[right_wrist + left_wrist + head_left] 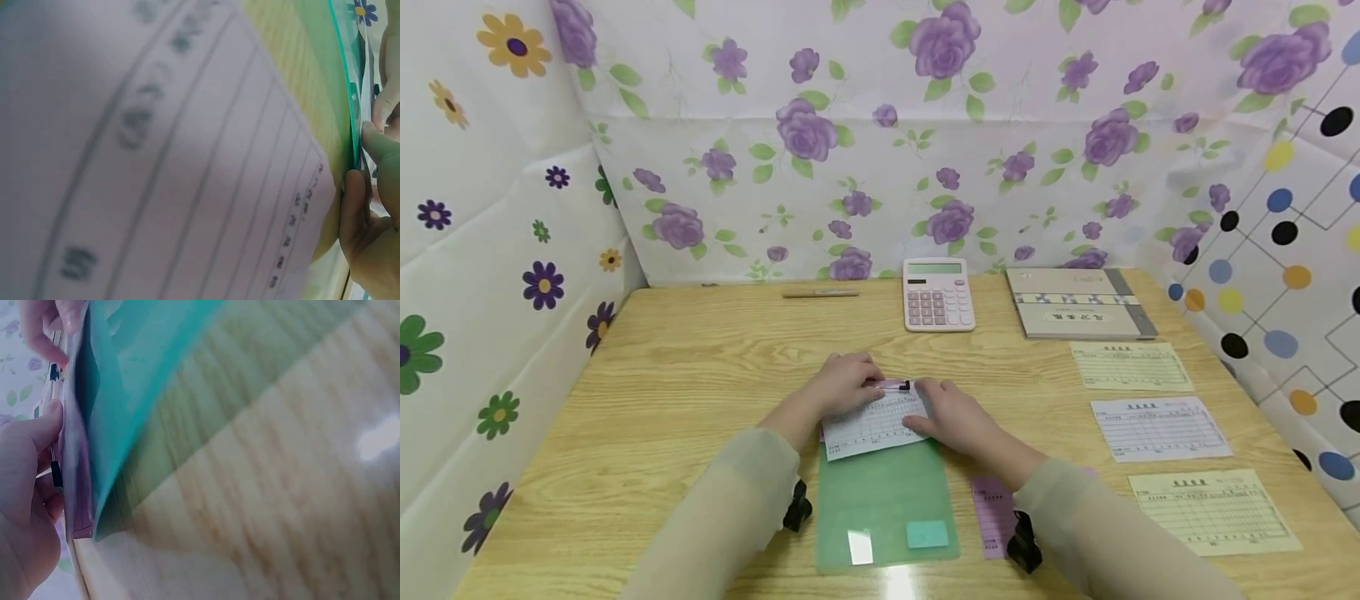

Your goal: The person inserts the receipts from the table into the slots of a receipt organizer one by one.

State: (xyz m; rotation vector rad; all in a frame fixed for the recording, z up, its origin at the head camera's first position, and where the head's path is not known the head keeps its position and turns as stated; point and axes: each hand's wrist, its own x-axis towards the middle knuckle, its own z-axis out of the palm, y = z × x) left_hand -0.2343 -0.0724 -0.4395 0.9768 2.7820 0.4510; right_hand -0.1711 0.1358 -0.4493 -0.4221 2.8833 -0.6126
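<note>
A printed white form (871, 427) lies tilted over the top part of a translucent green clip folder (883, 500); a strip of pink paper shows along the form's edge. My left hand (847, 383) grips the form at its upper left, thumb on its face and fingers around the clip edge in the left wrist view. At the right edge, my right hand (951, 414) pinches the form, thumb on top. Between the hands is the folder's metal clip (891, 384) with black ends (56, 475). Fingers of both hands partly hide the clip.
A pink form (992, 512) lies partly under the right forearm. On the right are yellow forms (1131, 367) (1213, 512) and a white form (1161, 429). At the back are a pen (820, 293), a calculator (937, 294) and a notebook (1078, 304).
</note>
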